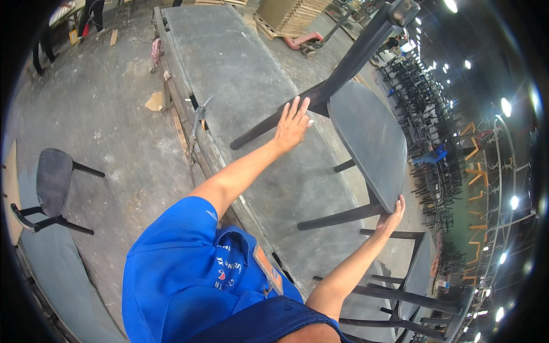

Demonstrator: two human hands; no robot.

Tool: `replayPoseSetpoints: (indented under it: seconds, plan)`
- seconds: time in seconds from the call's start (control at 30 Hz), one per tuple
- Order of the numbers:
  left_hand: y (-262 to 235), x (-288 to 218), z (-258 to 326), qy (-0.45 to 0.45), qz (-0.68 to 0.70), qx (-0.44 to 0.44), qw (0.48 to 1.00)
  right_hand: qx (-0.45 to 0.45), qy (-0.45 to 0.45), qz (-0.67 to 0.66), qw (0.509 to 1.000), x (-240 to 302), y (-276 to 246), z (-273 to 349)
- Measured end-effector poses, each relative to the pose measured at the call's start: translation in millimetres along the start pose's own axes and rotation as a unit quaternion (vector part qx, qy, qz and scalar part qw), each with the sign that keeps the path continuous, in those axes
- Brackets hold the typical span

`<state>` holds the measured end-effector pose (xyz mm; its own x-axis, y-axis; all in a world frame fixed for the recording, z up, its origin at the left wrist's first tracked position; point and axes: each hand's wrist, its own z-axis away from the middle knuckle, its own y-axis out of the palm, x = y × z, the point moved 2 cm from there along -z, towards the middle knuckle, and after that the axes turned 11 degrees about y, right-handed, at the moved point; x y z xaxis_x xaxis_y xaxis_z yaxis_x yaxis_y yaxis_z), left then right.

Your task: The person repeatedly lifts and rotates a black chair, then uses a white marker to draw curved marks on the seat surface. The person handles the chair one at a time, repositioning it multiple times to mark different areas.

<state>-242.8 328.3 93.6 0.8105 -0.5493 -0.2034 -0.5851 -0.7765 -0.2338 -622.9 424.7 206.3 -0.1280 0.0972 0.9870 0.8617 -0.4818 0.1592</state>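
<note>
A black chair [369, 137] with a flat seat stands on the long grey table [229, 51], its legs pointing toward me and its backrest at the top right. My left hand [293, 124] lies over the upper part of one leg, fingers stretched and spread. At the seat's near corner, my right hand [392, 217] has its fingers bent round the edge; its palm is partly hidden. An air blow gun [199, 117] with a thin metal nozzle hangs at the table's left edge, below my left hand.
More black chairs [414, 294] crowd the lower right, close to my right forearm. Another chair [54, 183] lies on a grey surface at left. Far off are a red pallet jack [303, 41], stacked boards [286, 14], rows of chairs [423, 114] and a person in blue [436, 154].
</note>
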Motion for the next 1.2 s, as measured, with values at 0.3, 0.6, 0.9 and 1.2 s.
replayPoseSetpoints:
  seconds: [0.3,0.6,0.9,1.2]
  plan:
    - [4,-4,29,-0.074,-0.021,0.058,0.995,0.001,-0.012,0.01,1.0,-2,4,-5]
    - [-21,-2,-10,-0.094,0.048,-0.113,0.988,0.011,-0.015,-0.003,1.0,-4,7,-4]
    - [-57,31,-3,-0.296,0.202,-0.188,0.914,0.016,-0.016,0.016,1.0,-4,11,-4]
    - [-76,41,-35,-0.28,0.283,-0.163,0.903,0.025,-0.008,-0.008,1.0,-2,15,-1]
